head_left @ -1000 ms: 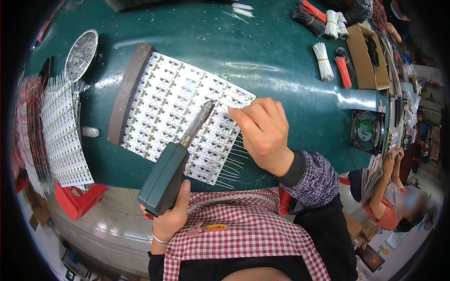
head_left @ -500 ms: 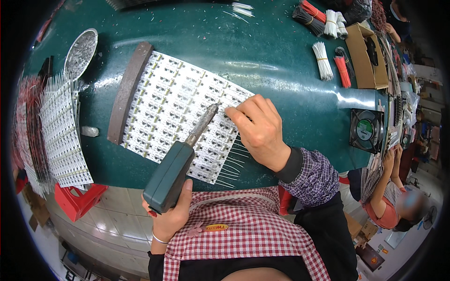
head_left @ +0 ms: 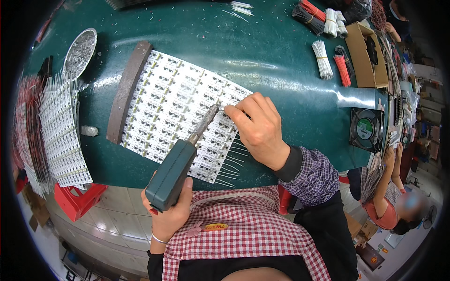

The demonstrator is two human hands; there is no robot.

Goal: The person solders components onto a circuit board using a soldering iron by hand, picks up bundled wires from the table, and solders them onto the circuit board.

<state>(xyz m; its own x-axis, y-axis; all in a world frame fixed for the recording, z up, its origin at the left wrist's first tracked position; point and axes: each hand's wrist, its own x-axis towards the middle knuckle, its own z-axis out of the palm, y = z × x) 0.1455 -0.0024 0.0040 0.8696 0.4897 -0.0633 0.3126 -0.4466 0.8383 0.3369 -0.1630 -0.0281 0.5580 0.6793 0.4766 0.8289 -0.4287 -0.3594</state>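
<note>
My left hand is wrapped around the grip of a dark green soldering gun. The gun's metal tip reaches up and right onto a white panel of small circuit boards. Beside that tip, the thumb and index finger of my right hand are pinched together low over the panel. A thin white wire seems to stick out from this pinch; most of it is hidden by the fingers. Several white wires hang off the panel's right edge. A brown bar lies along its left edge.
Far left are a metal dish of silvery scraps and stacked wired panels. Bundled white wires, red wires, an open cardboard box and a fan sit to the right. A co-worker is at the right.
The soldering gun in my left hand has shifted very slightly up and right. My right hand stays almost in place at the panel.
</note>
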